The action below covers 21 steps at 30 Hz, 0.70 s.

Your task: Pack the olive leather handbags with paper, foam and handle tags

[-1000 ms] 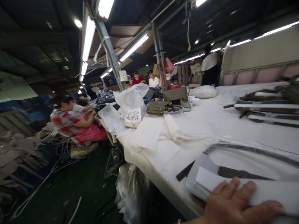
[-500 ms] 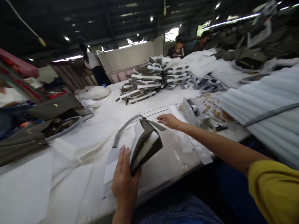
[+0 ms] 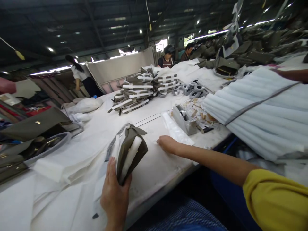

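Note:
My left hand (image 3: 115, 189) is wrapped round the near end of an olive-brown bag (image 3: 131, 146), thumb on one side and fingers on the other. The bag stands on its edge on the white table, and a strip of white padding (image 3: 132, 154) shows along its open side. White sheets and a grey wrapped strap lie against its left side. To the right of the bag, apart from it, my right hand (image 3: 168, 144) is low over the table with its fingers pressed together. A small pale bit shows at the fingertips, too small to name.
A grey tape dispenser (image 3: 184, 120) stands beyond my right hand, near clear plastic bags (image 3: 176, 130). Stacked wrapped bags (image 3: 137, 89) lie farther back. Bundled white foam sheets (image 3: 260, 109) fill the right, olive bags (image 3: 36, 125) the left. Co-workers are in the background.
My view has swung to the right. My right hand has moved away from the bag's strap end and its fingers have closed. The left hand keeps hold of the bag, which stands more upright.

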Motion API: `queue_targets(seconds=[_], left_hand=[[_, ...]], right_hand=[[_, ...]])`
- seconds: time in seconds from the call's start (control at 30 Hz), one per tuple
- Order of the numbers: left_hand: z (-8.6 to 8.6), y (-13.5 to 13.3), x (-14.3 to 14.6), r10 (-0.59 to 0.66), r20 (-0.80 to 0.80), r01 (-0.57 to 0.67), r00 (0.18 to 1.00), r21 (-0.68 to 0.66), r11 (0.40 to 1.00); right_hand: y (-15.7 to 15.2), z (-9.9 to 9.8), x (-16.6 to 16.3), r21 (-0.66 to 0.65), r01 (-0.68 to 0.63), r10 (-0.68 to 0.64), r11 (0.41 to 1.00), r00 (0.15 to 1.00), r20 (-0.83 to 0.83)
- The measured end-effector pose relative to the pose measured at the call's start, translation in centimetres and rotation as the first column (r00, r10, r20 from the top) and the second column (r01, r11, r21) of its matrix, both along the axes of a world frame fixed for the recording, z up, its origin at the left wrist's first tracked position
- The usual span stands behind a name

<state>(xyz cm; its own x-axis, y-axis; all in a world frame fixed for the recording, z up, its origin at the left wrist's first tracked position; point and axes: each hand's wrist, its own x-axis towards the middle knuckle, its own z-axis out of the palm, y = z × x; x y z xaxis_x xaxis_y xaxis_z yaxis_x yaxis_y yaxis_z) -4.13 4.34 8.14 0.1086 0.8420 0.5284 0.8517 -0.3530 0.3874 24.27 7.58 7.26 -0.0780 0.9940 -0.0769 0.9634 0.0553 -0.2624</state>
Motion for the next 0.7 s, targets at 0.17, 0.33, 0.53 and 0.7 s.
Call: queue_targets(seconds=[0.17,0.33,0.53,0.7], left_hand=[[0.6,-0.1,0.3,0.065,0.005,-0.065,0.998,0.006,0.998],[0.8,0.0,0.1,0.08,0.013,-0.079,0.997,-0.018,0.997],[0.0,0.2,0.1,0.005,-0.033,-0.004,0.999,0.017,1.0],[-1.5,0.2,0.8,-0.188,-0.148,0.205,0.971,0.109,0.973]], right_hand=[[-3.3,1.2,-1.4,-0.046,-0.063,0.059,0.997,0.994,-0.092],[-1.4,0.0,-1.4,0.189,-0.094,0.121,0.977,0.984,-0.134],[-1.3,-4.5,-4.9,0.281,-0.283,0.328,0.917,0.936,-0.128],[-2.3,-4.6,-6.9,0.261,0.037,0.035,0.965,0.963,-0.266]])
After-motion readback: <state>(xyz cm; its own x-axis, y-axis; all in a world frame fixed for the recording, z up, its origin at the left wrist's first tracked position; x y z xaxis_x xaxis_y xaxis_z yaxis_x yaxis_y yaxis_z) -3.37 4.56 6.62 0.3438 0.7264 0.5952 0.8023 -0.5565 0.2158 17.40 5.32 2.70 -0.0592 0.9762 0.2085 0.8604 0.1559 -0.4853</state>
